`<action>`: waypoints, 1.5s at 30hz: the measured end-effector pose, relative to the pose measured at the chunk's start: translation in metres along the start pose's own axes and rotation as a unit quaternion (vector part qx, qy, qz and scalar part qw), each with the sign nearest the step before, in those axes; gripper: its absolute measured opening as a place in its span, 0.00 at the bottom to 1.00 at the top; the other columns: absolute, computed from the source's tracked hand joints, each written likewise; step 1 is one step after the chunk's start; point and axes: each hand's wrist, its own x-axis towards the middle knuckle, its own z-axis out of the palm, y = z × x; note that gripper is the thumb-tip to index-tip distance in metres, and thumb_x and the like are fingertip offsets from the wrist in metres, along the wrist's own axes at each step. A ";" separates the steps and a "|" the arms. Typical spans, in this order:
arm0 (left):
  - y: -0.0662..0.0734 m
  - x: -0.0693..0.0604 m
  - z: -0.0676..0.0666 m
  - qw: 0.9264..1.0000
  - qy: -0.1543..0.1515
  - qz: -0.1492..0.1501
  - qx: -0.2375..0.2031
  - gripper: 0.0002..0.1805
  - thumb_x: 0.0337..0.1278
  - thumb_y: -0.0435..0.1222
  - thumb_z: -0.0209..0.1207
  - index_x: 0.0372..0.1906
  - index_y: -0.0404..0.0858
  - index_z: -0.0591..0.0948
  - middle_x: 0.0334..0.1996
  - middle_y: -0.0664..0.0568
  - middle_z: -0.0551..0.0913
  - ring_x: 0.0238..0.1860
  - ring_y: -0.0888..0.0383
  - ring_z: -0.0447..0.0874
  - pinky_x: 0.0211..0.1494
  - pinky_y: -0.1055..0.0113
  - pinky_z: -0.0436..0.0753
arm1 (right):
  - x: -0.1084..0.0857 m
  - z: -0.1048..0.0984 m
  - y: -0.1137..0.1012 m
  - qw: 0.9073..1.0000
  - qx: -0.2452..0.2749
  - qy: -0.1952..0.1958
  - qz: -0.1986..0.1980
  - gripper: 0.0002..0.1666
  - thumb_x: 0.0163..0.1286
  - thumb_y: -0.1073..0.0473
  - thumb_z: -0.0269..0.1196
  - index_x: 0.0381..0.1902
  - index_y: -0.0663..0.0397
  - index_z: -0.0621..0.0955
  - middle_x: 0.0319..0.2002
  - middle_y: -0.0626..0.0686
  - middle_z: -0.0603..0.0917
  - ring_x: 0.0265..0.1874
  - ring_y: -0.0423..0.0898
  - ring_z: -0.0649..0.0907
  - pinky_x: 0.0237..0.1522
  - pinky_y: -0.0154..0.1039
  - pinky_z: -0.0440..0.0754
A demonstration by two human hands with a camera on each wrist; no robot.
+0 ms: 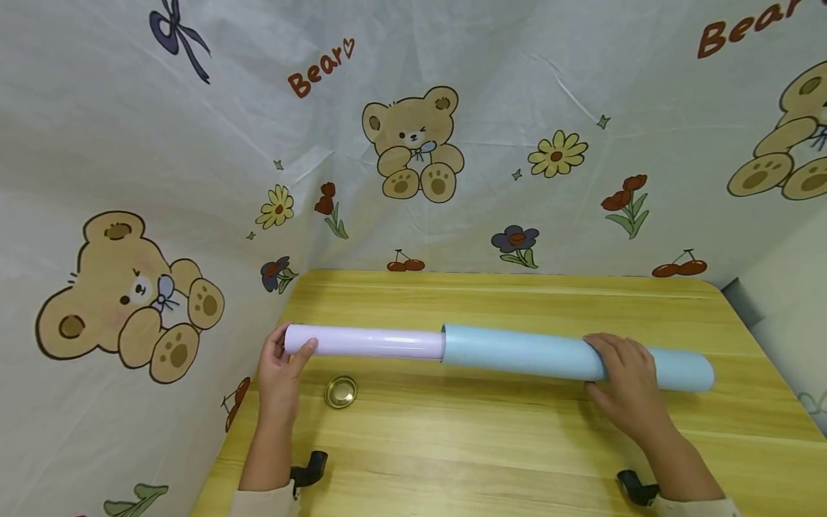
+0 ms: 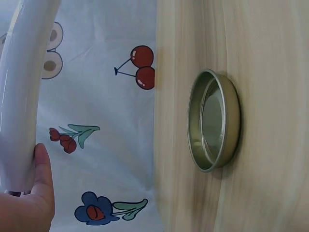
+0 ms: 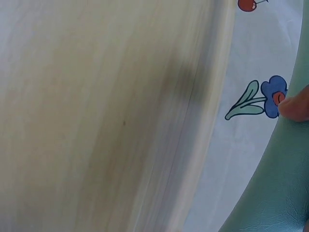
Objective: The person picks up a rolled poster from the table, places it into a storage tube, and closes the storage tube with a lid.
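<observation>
A glossy lilac roll (image 1: 375,342) extends out of the left end of a wider light blue tube (image 1: 517,352). My left hand (image 1: 281,380) grips the roll's left end, thumb in front; in the left wrist view the thumb of that hand (image 2: 34,203) lies along the pale roll (image 2: 21,92). My right hand (image 1: 629,388) holds the blue tube right of its middle, fingers over the top and thumb beneath. Part of the right hand (image 3: 295,105) touches the tube (image 3: 275,183) in the right wrist view. How far the roll reaches inside the tube is hidden.
A small round gold metal lid (image 1: 340,392), also in the left wrist view (image 2: 214,121), rests on the wooden table (image 1: 465,445) near my left hand. A bear-print cloth (image 1: 478,237) hangs behind and to the left. Black straps or mounts show at both wrists.
</observation>
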 end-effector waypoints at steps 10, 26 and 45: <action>-0.005 -0.002 -0.002 1.000 -0.010 -0.006 -0.022 0.31 0.65 0.33 0.65 0.71 0.41 0.70 0.64 0.54 0.75 0.63 0.61 0.75 0.61 0.79 0.78 | -0.003 0.006 0.001 1.000 0.001 -0.001 -0.006 0.52 0.29 0.74 0.80 0.60 0.62 0.76 0.57 0.63 0.79 0.55 0.64 0.74 0.59 0.64 0.62; -0.008 -0.009 0.002 0.998 -0.042 -0.011 -0.049 0.28 0.71 0.32 0.59 0.73 0.38 0.68 0.61 0.53 0.73 0.58 0.58 0.77 0.60 0.73 0.82 | -0.007 0.008 -0.001 1.000 0.005 -0.017 0.011 0.52 0.31 0.73 0.80 0.61 0.61 0.76 0.56 0.64 0.79 0.55 0.65 0.74 0.60 0.64 0.62; -0.010 -0.013 0.008 0.997 -0.063 -0.003 -0.048 0.28 0.72 0.33 0.57 0.73 0.36 0.68 0.62 0.53 0.74 0.58 0.60 0.79 0.61 0.71 0.81 | -0.007 0.011 -0.003 0.999 0.016 -0.035 0.018 0.53 0.30 0.72 0.80 0.61 0.60 0.76 0.56 0.63 0.79 0.56 0.65 0.74 0.59 0.65 0.63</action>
